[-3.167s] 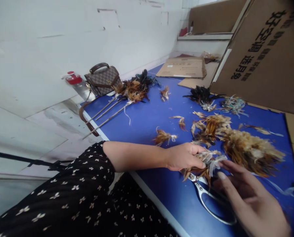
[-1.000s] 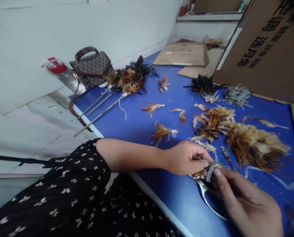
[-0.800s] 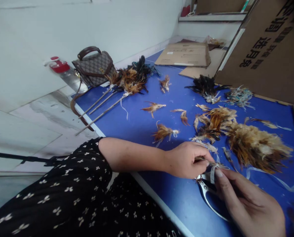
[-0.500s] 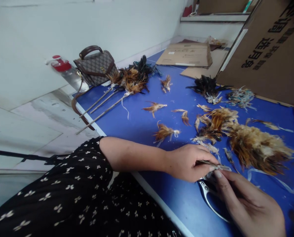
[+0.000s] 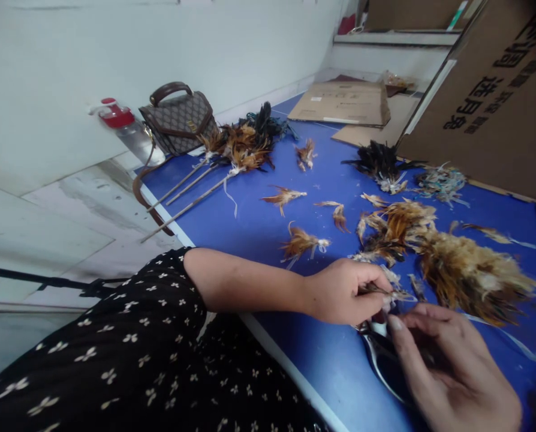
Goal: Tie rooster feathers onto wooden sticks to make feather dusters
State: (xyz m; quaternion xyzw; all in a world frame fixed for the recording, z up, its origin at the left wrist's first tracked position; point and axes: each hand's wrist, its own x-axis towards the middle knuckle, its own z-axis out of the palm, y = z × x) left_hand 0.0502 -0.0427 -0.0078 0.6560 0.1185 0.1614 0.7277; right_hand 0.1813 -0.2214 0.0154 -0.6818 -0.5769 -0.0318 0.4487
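My left hand (image 5: pixel 351 292) is closed around a small bunch of feathers (image 5: pixel 369 289), whose pale quill ends poke out past the thumb. Close to these ends, my right hand (image 5: pixel 452 360) pinches a thin whitish plastic strip (image 5: pixel 379 328) between thumb and fingers; part of it is hidden. Below the right thumb shows the metal handle loop of a pair of scissors (image 5: pixel 382 369); I cannot tell whether it lies on the table or rests against the palm. A big pile of brown and tan feathers (image 5: pixel 470 270) lies beyond the right hand.
Small feather bunches, one of them a tied bunch (image 5: pixel 304 241), lie across the blue table (image 5: pixel 250 222). Feather dusters on sticks (image 5: pixel 191 204), a handbag (image 5: pixel 180 123) and a bottle (image 5: pixel 126 132) are at the left. Black feathers (image 5: pixel 380 165), tangled strips (image 5: pixel 441 182) and a cardboard box (image 5: pixel 479 102) stand behind.
My right hand has shifted slightly down and away from the left hand, opening a small gap between the fingertips. The left hand keeps its hold on the feathers.
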